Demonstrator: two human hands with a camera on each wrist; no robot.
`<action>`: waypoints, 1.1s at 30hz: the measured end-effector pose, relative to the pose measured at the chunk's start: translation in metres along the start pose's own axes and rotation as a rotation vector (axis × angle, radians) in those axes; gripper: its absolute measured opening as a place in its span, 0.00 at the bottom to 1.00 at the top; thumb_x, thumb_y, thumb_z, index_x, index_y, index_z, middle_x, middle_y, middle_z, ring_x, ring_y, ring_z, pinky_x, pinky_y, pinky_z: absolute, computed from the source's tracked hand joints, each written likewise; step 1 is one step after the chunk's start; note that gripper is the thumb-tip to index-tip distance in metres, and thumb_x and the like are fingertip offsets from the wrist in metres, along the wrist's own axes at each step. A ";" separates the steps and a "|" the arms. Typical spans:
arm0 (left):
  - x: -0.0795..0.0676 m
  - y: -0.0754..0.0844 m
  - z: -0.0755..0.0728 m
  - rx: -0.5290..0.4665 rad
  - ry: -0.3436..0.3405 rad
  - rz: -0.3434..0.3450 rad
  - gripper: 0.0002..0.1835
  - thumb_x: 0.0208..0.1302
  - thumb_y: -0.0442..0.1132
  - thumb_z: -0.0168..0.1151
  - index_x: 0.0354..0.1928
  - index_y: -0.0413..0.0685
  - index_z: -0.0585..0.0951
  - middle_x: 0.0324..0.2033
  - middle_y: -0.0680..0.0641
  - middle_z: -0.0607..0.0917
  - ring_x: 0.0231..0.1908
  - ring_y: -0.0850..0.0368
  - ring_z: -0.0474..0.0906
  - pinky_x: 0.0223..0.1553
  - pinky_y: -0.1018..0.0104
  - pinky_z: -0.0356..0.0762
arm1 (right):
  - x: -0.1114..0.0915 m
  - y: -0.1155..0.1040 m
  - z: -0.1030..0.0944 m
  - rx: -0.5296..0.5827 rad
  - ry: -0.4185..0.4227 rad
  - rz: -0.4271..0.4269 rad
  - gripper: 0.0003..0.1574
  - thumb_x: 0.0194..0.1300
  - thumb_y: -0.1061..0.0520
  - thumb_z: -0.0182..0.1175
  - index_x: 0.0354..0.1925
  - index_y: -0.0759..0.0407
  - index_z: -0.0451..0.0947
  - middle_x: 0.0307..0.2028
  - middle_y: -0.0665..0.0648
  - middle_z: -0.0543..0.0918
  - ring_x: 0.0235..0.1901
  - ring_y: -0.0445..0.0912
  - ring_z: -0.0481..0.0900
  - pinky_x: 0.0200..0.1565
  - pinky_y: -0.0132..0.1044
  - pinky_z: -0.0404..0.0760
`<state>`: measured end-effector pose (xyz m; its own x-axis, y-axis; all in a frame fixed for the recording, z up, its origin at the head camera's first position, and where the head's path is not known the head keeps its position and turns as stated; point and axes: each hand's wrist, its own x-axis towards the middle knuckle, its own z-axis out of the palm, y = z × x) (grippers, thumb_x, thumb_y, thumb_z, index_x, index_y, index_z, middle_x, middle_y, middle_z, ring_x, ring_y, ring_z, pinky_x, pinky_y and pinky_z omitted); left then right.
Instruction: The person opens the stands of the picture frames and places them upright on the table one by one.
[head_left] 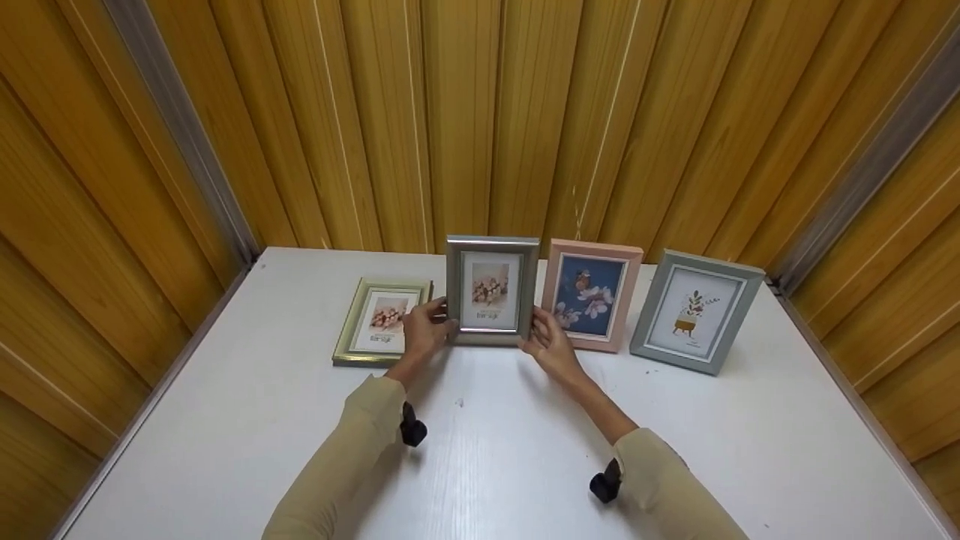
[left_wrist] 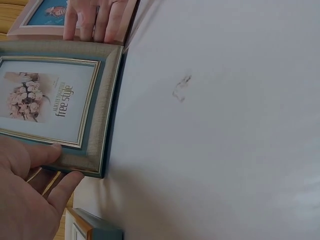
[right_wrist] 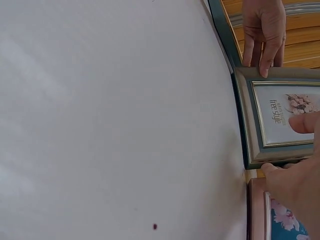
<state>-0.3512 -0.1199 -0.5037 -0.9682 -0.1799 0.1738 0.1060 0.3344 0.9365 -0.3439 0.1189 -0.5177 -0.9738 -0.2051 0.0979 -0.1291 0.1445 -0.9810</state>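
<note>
Near the back of the table, a grey-beige picture frame (head_left: 491,292) with a flower-bouquet print stands upright between my two hands. My left hand (head_left: 426,328) holds its lower left side; in the left wrist view the left thumb (left_wrist: 47,154) lies over the front border. At the lower right side my right hand (head_left: 553,346) grips it, and in the right wrist view the right thumb (right_wrist: 304,123) is in front of the picture. Just right of it stands a pink picture frame (head_left: 628,300) with a blossom print, partly behind my right hand.
A gold-green picture frame (head_left: 349,330) with a similar bouquet print is left of my left hand. Farther right, a grey-green picture frame (head_left: 733,319) leans back. All are on the white table (head_left: 465,465), before a yellow wood-look panel wall (head_left: 465,112).
</note>
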 end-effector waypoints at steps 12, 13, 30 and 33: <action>-0.008 0.003 -0.008 0.064 -0.023 -0.015 0.21 0.57 0.24 0.67 0.55 0.28 0.82 0.48 0.30 0.88 0.50 0.37 0.87 0.54 0.53 0.84 | -0.011 -0.017 -0.005 -0.206 -0.040 0.023 0.41 0.69 0.65 0.58 0.74 0.76 0.56 0.72 0.77 0.63 0.72 0.67 0.65 0.71 0.53 0.70; -0.009 0.003 -0.011 0.068 -0.023 -0.010 0.21 0.57 0.24 0.67 0.55 0.27 0.82 0.48 0.30 0.87 0.50 0.37 0.87 0.54 0.53 0.84 | -0.013 -0.020 -0.006 -0.227 -0.038 0.051 0.39 0.70 0.65 0.58 0.73 0.76 0.58 0.71 0.76 0.65 0.71 0.67 0.67 0.70 0.53 0.70; -0.026 -0.037 -0.101 0.256 0.204 -0.017 0.15 0.61 0.24 0.59 0.50 0.31 0.83 0.45 0.33 0.87 0.48 0.40 0.82 0.51 0.48 0.79 | -0.018 -0.029 0.034 -0.226 -0.263 0.106 0.21 0.73 0.63 0.57 0.57 0.80 0.77 0.48 0.73 0.85 0.43 0.48 0.86 0.46 0.35 0.87; -0.030 -0.044 -0.110 0.261 0.238 -0.022 0.16 0.60 0.22 0.59 0.51 0.29 0.82 0.47 0.30 0.85 0.50 0.37 0.80 0.53 0.45 0.77 | -0.016 -0.028 0.054 -0.202 -0.312 0.085 0.24 0.73 0.63 0.57 0.59 0.81 0.75 0.49 0.74 0.84 0.45 0.48 0.85 0.49 0.37 0.86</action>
<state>-0.3015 -0.2308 -0.5172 -0.8863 -0.3900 0.2498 -0.0051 0.5476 0.8368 -0.3144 0.0662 -0.5009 -0.8828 -0.4646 -0.0689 -0.1148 0.3556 -0.9276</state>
